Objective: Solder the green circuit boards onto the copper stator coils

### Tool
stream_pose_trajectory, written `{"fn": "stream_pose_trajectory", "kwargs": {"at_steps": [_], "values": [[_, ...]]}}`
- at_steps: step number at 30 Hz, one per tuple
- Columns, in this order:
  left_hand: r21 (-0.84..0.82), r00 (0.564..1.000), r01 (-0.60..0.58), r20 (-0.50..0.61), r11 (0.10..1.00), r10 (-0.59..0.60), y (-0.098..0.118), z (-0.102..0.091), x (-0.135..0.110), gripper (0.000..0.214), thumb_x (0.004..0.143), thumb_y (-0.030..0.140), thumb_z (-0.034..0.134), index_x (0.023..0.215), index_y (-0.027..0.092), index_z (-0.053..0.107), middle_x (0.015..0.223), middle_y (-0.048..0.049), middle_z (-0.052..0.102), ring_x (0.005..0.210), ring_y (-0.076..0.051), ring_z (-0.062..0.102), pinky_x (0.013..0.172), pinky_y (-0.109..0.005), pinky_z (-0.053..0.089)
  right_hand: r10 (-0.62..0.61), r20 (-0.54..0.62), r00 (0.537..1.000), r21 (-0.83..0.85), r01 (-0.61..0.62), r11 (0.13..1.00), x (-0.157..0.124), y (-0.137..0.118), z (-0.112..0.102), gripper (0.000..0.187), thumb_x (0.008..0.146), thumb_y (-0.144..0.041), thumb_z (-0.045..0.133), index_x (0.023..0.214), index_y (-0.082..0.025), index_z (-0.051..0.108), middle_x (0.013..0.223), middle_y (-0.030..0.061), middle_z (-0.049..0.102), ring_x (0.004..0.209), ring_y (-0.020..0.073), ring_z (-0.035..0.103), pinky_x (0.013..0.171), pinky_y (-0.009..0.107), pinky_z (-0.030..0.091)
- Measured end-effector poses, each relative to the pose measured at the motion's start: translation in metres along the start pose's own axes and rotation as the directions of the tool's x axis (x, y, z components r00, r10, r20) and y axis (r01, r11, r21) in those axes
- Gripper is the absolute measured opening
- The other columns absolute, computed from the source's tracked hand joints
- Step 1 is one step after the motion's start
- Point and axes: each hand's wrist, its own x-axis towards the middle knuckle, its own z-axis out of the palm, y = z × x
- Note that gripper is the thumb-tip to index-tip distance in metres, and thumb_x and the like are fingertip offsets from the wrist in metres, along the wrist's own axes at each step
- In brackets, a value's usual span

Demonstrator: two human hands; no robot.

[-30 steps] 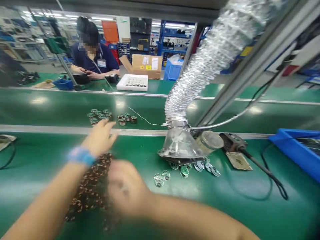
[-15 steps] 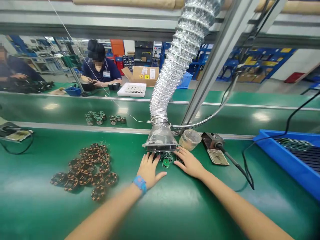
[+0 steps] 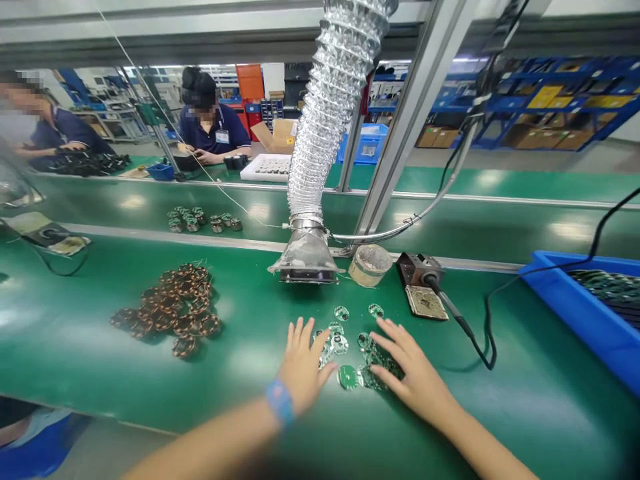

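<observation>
Green circuit boards (image 3: 339,343) lie scattered on the near belt (image 3: 75,347), in front of the fume hood (image 3: 305,260). Both hands are open and grasp nothing: the left hand (image 3: 305,357) sits at the boards' near left edge, the right hand (image 3: 413,380) spreads over their right side. A careless sweep could scrape the boards together or push some toward the soldering stand (image 3: 419,270) on the right.

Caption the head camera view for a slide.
Left hand, right hand among green circuit boards on a green bench beside copper coils.
</observation>
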Motion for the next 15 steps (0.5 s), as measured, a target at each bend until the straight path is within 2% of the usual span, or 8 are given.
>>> {"fn": "stream_pose_trajectory", "kwargs": {"at_steps": [3, 6, 9, 10, 11, 12, 14, 15], "values": [[-0.217, 0.999, -0.028, -0.026, 0.976, 0.023, 0.011, 0.001, 0.011, 0.052, 0.083, 0.029, 0.054, 0.131, 0.018, 0.039, 0.146, -0.0157, 0.025, 0.137, -0.03, 0.018, 0.109, -0.051, 0.023, 0.04, -0.007, 0.999, -0.004, -0.04, 0.999, -0.002, 0.003, 0.004, 0.067, 0.082, -0.049, 0.047, 0.14, -0.024, 0.025, 0.148, 0.0109, 0.021, 0.135, 0.0296, 0.021, 0.106, 0.056, 0.026], [-0.424, 0.979, -0.127, -0.201, 0.897, 0.044, 0.017, -0.014, 0.006, 0.051, 0.088, 0.031, 0.046, 0.135, 0.018, 0.03, 0.147, -0.014, 0.024, 0.136, -0.023, 0.024, 0.108, -0.041, 0.03, -0.039, -0.016, 0.999, 0.009, 0.039, 0.999, -0.001, 0.002, 0.01, 0.064, 0.081, -0.049, 0.048, 0.139, -0.028, 0.027, 0.147, 0.0086, 0.024, 0.133, 0.0302, 0.027, 0.105, 0.055, 0.03], [-0.318, 0.893, -0.184, -0.449, 0.93, 0.023, -0.004, -0.055, -0.009, 0.041, 0.09, 0.031, 0.041, 0.13, 0.02, 0.037, 0.143, -0.0107, 0.032, 0.133, -0.022, 0.029, 0.107, -0.041, 0.031, -0.048, -0.074, 0.996, 0.024, 0.05, 0.998, 0.009, 0.019, 0.015, 0.053, 0.087, -0.043, 0.037, 0.138, -0.027, 0.03, 0.146, 0.007, 0.027, 0.132, 0.0302, 0.03, 0.103, 0.053, 0.034], [-0.221, 0.857, -0.12, -0.515, 0.968, -0.011, -0.019, -0.075, -0.014, 0.037, 0.09, 0.032, 0.041, 0.125, 0.02, 0.043, 0.14, -0.01, 0.037, 0.132, -0.023, 0.03, 0.108, -0.043, 0.029, -0.034, -0.096, 0.995, 0.038, 0.038, 0.999, 0.016, 0.029, 0.018, 0.053, 0.088, -0.043, 0.034, 0.138, -0.027, 0.03, 0.145, 0.0072, 0.029, 0.131, 0.0311, 0.03, 0.103, 0.054, 0.034], [-0.113, 0.811, 0.031, -0.578, 0.993, -0.091, -0.04, -0.097, -0.018, 0.033, 0.09, 0.032, 0.041, 0.12, 0.019, 0.049, 0.137, -0.0093, 0.042, 0.131, -0.024, 0.031, 0.108, -0.044, 0.027, -0.018, -0.104, 0.994, 0.063, 0.024, 0.998, 0.024, 0.039, 0.021, 0.054, 0.088, -0.045, 0.033, 0.138, -0.025, 0.03, 0.145, 0.0086, 0.029, 0.131, 0.0318, 0.031, 0.103, 0.055, 0.032], [-0.029, 0.763, 0.259, -0.607, 0.965, -0.223, -0.063, -0.121, -0.022, 0.03, 0.091, 0.033, 0.04, 0.116, 0.021, 0.052, 0.134, -0.0073, 0.046, 0.13, -0.024, 0.032, 0.108, -0.045, 0.026, 0.009, -0.082, 0.997, 0.09, -0.002, 0.996, 0.033, 0.049, 0.024, 0.054, 0.089, -0.045, 0.031, 0.139, -0.025, 0.029, 0.146, 0.009, 0.027, 0.132, 0.0313, 0.029, 0.105, 0.054, 0.03], [-0.015, 0.695, 0.437, -0.629, 0.899, -0.348, -0.116, -0.168, -0.026, 0.032, 0.092, 0.034, 0.038, 0.115, 0.018, 0.053, 0.13, -0.011, 0.048, 0.128, -0.029, 0.034, 0.106, -0.052, 0.025, -0.022, -0.028, 0.999, 0.149, 0.026, 0.988, 0.05, 0.062, 0.03, 0.053, 0.089, -0.044, 0.03, 0.139, -0.025, 0.029, 0.145, 0.0084, 0.029, 0.134, 0.0291, 0.025, 0.11, 0.052, 0.022], [-0.009, 0.684, 0.488, -0.618, 0.873, -0.388, -0.142, -0.187, -0.025, 0.031, 0.093, 0.034, 0.038, 0.116, 0.019, 0.053, 0.129, -0.0115, 0.05, 0.125, -0.029, 0.037, 0.102, -0.053, 0.03, -0.05, 0.004, 0.999, 0.179, 0.049, 0.983, 0.057, 0.065, 0.032, 0.053, 0.089, -0.044, 0.03, 0.139, -0.025, 0.029, 0.145, 0.0075, 0.029, 0.135, 0.0281, 0.022, 0.111, 0.05, 0.02]]}}
